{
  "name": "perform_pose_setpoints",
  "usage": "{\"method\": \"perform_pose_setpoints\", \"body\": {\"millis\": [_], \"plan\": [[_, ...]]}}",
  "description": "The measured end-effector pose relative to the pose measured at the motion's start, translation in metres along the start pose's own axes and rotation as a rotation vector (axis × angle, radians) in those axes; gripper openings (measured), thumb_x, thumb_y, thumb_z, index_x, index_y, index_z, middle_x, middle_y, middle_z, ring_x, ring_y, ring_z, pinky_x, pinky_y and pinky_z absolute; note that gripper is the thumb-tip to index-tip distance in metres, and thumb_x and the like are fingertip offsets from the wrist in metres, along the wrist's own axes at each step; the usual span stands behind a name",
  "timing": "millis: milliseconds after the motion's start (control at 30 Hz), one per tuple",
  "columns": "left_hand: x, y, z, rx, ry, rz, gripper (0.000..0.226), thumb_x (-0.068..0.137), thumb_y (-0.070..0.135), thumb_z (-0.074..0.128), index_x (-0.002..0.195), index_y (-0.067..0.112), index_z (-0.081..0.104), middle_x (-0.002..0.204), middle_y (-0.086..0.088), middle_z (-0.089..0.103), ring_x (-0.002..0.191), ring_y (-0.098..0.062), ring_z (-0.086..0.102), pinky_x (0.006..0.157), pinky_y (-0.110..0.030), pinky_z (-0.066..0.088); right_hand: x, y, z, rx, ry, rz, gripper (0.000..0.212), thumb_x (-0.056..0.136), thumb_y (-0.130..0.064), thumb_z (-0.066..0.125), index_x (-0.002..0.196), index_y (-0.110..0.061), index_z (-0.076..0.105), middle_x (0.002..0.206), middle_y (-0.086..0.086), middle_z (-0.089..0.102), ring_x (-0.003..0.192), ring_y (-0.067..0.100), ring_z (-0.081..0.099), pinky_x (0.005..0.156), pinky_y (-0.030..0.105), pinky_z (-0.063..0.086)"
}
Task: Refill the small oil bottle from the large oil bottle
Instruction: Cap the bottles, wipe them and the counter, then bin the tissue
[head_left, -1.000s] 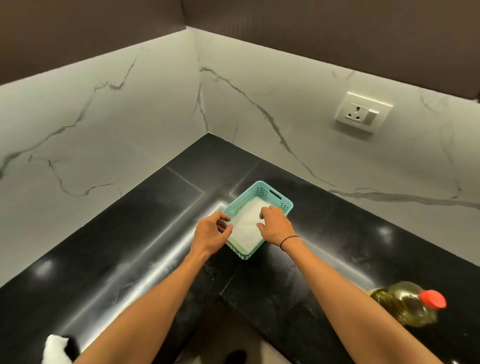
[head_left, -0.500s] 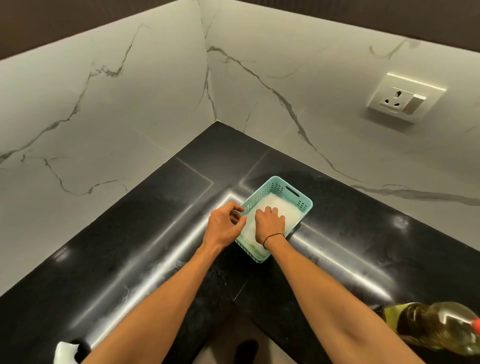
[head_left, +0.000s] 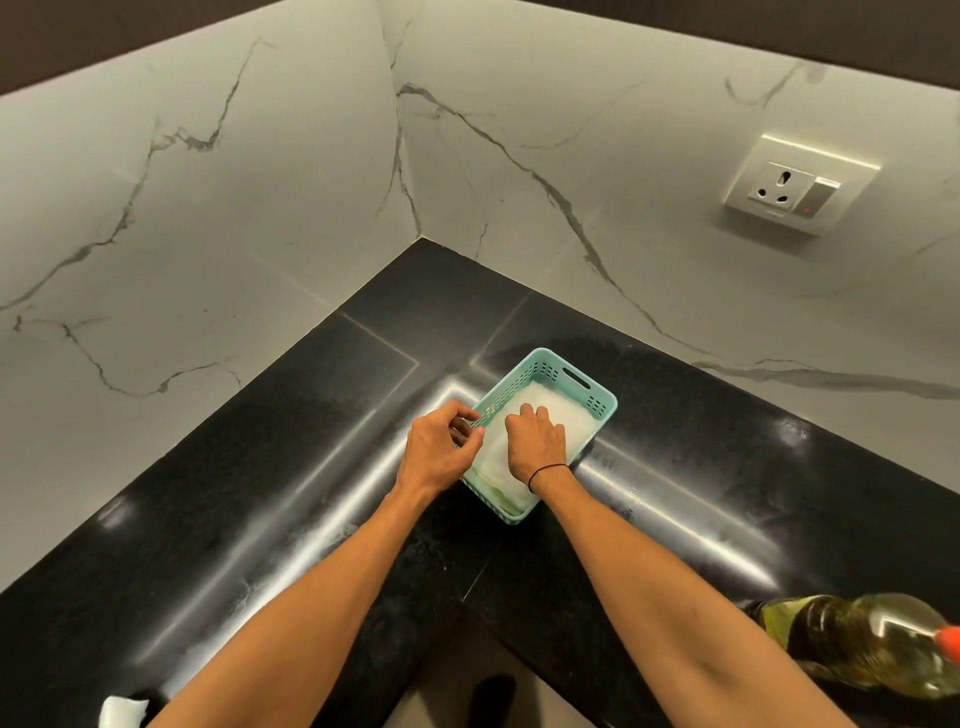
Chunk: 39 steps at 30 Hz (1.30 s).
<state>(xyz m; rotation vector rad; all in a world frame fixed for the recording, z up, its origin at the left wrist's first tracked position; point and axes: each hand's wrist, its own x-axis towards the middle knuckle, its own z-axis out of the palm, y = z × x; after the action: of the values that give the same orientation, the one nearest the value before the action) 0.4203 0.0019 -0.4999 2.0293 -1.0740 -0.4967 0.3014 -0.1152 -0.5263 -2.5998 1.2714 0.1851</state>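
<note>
The large oil bottle (head_left: 872, 647), clear with yellow oil and a red cap, stands on the black counter at the lower right edge. No small oil bottle is visible. A teal plastic basket (head_left: 550, 371) lined with white cloth or paper (head_left: 566, 415) sits in the counter's corner. My left hand (head_left: 439, 447) pinches the basket's left rim. My right hand (head_left: 535, 441) is inside the basket, its fingers curled down onto the white lining.
White marble walls meet behind the basket. A wall socket with a switch (head_left: 795, 187) is on the right wall. A white cloth (head_left: 122, 712) lies at the bottom left by the black counter (head_left: 260, 467) edge.
My right hand has moved from the basket's right rim into the basket onto the white lining. My head moved closer, so the oil bottle slid toward the lower right edge.
</note>
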Motion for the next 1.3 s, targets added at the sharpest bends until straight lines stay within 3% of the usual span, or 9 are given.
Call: {"method": "perform_pose_setpoints", "body": {"millis": [233,433,600,733,833,933,1100,1233,1300], "plan": [[0.001,-0.005,0.0,-0.003,-0.005,0.002,0.017,0.089,0.027,0.08,0.104,0.024,0.074,0.084,0.009,0.073,0.075,-0.005,0.07,0.069,-0.021,0.06,0.004,0.011,-0.008,0.217,0.057,0.114,0.017,0.091,-0.003,0.053,0.095,-0.012,0.067,0.112,0.01,0.056,0.11,0.035,0.052,0.085,0.049,0.05],[0.003,-0.002,0.012,-0.004,-0.049,-0.031,0.018,0.091,0.025,0.076,0.109,0.023,0.074,0.086,0.009,0.072,0.077,-0.005,0.071,0.071,-0.026,0.061,0.005,0.027,-0.021,0.535,0.085,0.186,0.011,0.082,-0.013,0.08,0.076,-0.017,0.072,0.096,0.006,0.069,0.091,0.029,0.067,0.08,0.043,0.058],[0.008,0.003,0.03,-0.055,-0.105,-0.112,0.026,0.095,0.031,0.071,0.121,0.025,0.07,0.1,0.007,0.07,0.082,-0.01,0.072,0.07,-0.042,0.067,-0.007,0.042,-0.036,0.762,0.14,0.177,0.012,0.087,-0.008,0.073,0.08,-0.011,0.064,0.073,-0.002,0.062,0.07,0.013,0.056,0.067,0.03,0.047],[0.008,0.013,0.041,-0.1,-0.193,-0.135,0.043,0.098,0.038,0.071,0.138,0.025,0.06,0.12,0.001,0.067,0.093,-0.014,0.072,0.082,-0.047,0.066,-0.019,0.054,-0.043,0.943,0.158,0.197,0.008,0.093,-0.014,0.066,0.087,-0.014,0.062,0.085,0.004,0.066,0.076,0.016,0.059,0.077,0.041,0.055],[0.005,0.027,0.046,-0.172,-0.275,-0.146,0.052,0.101,0.04,0.07,0.147,0.022,0.054,0.13,-0.001,0.061,0.108,-0.019,0.067,0.094,-0.043,0.061,-0.031,0.061,-0.05,1.132,0.174,0.245,0.011,0.098,-0.018,0.063,0.088,-0.021,0.058,0.097,0.008,0.068,0.085,0.019,0.06,0.077,0.04,0.055],[0.001,0.04,0.052,-0.229,-0.329,-0.138,0.043,0.102,0.042,0.068,0.141,0.026,0.059,0.127,0.004,0.061,0.113,-0.017,0.065,0.096,-0.042,0.06,-0.044,0.065,-0.058,1.268,0.24,0.301,0.008,0.102,-0.022,0.057,0.094,-0.02,0.056,0.105,0.012,0.067,0.09,0.023,0.062,0.072,0.04,0.053],[-0.014,0.074,0.065,-0.384,-0.459,-0.12,0.026,0.107,0.036,0.062,0.127,0.021,0.065,0.123,0.0,0.07,0.118,-0.019,0.067,0.089,-0.038,0.064,-0.073,0.076,-0.077,1.484,0.347,0.393,0.006,0.107,-0.019,0.051,0.104,-0.014,0.053,0.107,0.007,0.06,0.093,0.02,0.059,0.081,0.04,0.058],[-0.029,0.107,0.078,-0.494,-0.553,-0.175,0.033,0.108,0.038,0.06,0.136,0.021,0.062,0.129,-0.004,0.07,0.116,-0.023,0.07,0.097,-0.043,0.063,-0.102,0.091,-0.088,1.659,0.396,0.47,0.012,0.108,-0.023,0.052,0.113,-0.012,0.053,0.111,0.01,0.06,0.095,0.022,0.061,0.084,0.042,0.062],[-0.034,0.117,0.087,-0.504,-0.591,-0.187,0.036,0.107,0.039,0.061,0.14,0.023,0.061,0.134,-0.004,0.069,0.119,-0.025,0.069,0.105,-0.05,0.058,-0.119,0.099,-0.093,1.772,0.405,0.513,0.02,0.106,-0.028,0.057,0.116,-0.011,0.055,0.115,0.013,0.063,0.099,0.026,0.063,0.09,0.05,0.062]]}}
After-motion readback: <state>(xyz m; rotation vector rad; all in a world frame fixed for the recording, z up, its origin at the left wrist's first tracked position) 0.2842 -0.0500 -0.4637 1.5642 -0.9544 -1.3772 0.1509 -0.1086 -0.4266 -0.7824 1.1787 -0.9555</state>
